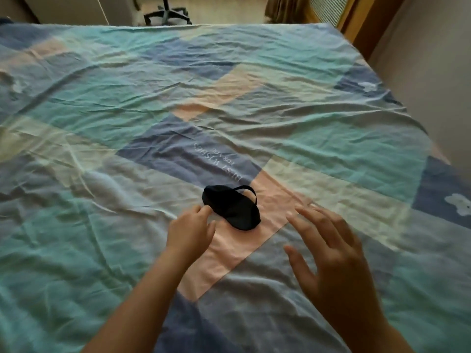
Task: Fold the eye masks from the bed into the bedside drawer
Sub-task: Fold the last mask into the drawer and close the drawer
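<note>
The room is dim and the picture soft, with a muted, slightly green-yellow cast. Light seems to enter from the upper right of the frame, where a curtain [285, 7] and a slatted window [327, 8] glow warmly, though the source itself is cut off by the edge. The bed [229, 98] is brightest in the upper centre and darkens toward the lower corners. Low light rakes the creases, giving shallow shadows without glare. The right hand [336, 261] is smeared by motion blur, its fingertips ghosted; the left hand [190, 233] is sharper. The black eye mask [233, 210] shows almost no surface detail. Wide-angle bending curves the bed's far edge and side walls.
</note>
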